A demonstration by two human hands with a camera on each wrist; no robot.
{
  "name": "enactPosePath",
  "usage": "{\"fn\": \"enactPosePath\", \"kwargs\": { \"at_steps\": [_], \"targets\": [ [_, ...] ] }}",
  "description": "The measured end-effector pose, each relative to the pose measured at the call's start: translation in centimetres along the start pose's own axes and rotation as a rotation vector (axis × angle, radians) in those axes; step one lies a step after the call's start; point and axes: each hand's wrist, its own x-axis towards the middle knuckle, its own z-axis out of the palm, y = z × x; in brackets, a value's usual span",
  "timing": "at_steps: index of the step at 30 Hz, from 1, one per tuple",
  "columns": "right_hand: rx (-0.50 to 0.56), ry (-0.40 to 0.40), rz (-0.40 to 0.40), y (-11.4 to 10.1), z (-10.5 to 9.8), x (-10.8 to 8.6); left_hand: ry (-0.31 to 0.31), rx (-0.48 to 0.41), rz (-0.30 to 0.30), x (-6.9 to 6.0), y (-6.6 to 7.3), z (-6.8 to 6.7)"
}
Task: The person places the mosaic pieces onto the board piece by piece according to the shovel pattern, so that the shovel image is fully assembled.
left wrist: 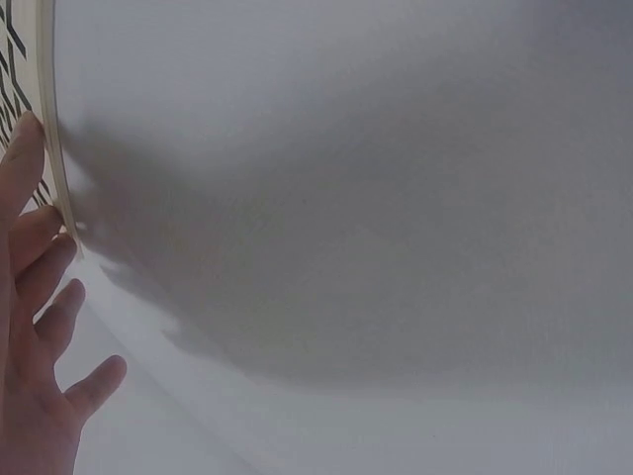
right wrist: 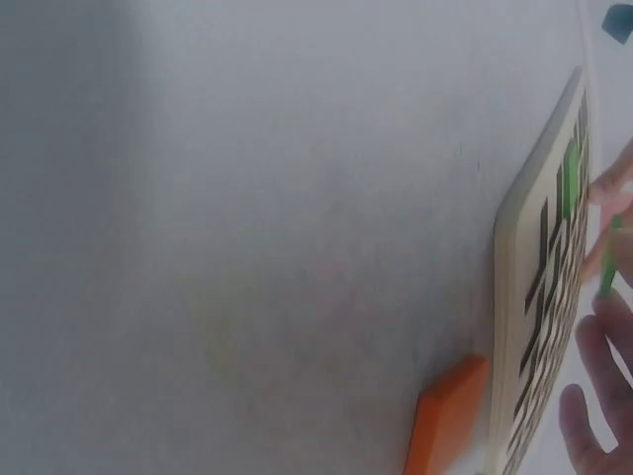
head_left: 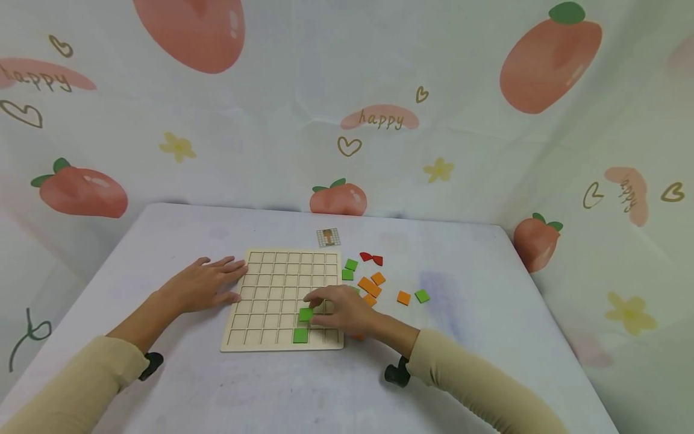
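Note:
A pale wooden grid board (head_left: 260, 313) lies on the white table. My left hand (head_left: 208, 283) rests at its left edge with fingers extended, fingertips touching the rim, as the left wrist view also shows at the board edge (left wrist: 49, 119). Over the board's lower right, my right hand (head_left: 347, 310) pinches a green square tile (head_left: 306, 314) between thumb and finger. In the right wrist view that green tile (right wrist: 608, 262) is held tilted above the board. Another green tile (head_left: 300, 336) sits in a front-row cell of the grid.
Right of the board lie loose orange tiles (head_left: 403, 298), green tiles (head_left: 422, 296) and two red pieces (head_left: 372, 258). A small pattern card (head_left: 328, 237) lies behind the board. An orange tile (right wrist: 450, 416) is close to the board's edge, partly under my right hand in the head view.

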Motion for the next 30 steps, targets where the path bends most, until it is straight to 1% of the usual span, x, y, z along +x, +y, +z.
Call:
{"fn": "enactPosePath", "kwargs": {
  "at_steps": [4, 12, 16, 20, 24, 30],
  "targets": [
    [0.008, -0.037, 0.007, -0.3, 0.5, 0.2, -0.002, -0.005, 0.001, 0.0, 0.0, 0.0],
    [0.002, -0.090, -0.021, -1.0, 1.5, 0.8, 0.007, -0.001, 0.005, 0.0, 0.0, -0.1],
    [-0.062, -0.117, -0.018, -1.4, 2.1, 1.0, 0.008, -0.011, 0.000, 0.0, 0.0, -0.2],
    [-0.119, -0.110, -0.028, -1.7, 2.4, 1.0, 0.006, -0.019, -0.006, 0.1, 0.1, -0.2],
    [-0.132, -0.105, -0.031, -2.2, 2.6, 1.1, -0.001, -0.028, -0.014, 0.2, 0.1, -0.3],
    [-0.181, -0.128, -0.027, -2.7, 2.8, 1.3, -0.014, -0.028, -0.024, 0.1, 0.2, -0.3]
  ]
}}
